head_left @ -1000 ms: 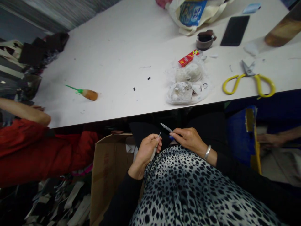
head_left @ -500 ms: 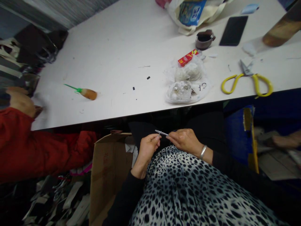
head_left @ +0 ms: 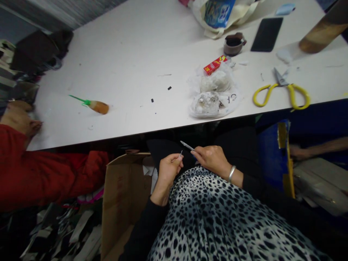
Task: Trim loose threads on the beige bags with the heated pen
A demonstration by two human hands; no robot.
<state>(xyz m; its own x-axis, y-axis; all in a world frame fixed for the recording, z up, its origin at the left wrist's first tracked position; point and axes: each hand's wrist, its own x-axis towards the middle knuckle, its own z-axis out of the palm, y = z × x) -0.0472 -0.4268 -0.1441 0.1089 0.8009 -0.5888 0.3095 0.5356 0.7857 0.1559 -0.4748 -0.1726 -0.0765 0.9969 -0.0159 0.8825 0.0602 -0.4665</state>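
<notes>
My right hand (head_left: 213, 159) is closed around a slim silver tool (head_left: 187, 146) whose pointed end sticks out to the left; whether it is a blade, a pen or tweezers is hard to tell. Left of it, my left hand (head_left: 169, 168) pinches a tiny thin piece (head_left: 181, 153) between thumb and fingertip, too small to name. A small gap separates the tool's tip from that piece. Both hands are over my lap, just below the edge of the white table (head_left: 122, 65).
On the table lie yellow-handled scissors (head_left: 293, 95), a plastic bag of whitish lumps (head_left: 208, 104), a red box (head_left: 214, 66), a phone (head_left: 266, 34) and a green-tipped bottle (head_left: 99, 107). A cardboard box (head_left: 116, 203) stands left of my lap. A co-worker's red sleeve (head_left: 54, 181) is at left.
The tool's tip has come away from the small piece in my left hand and moved up, opening a gap between them. The view has shifted slightly.
</notes>
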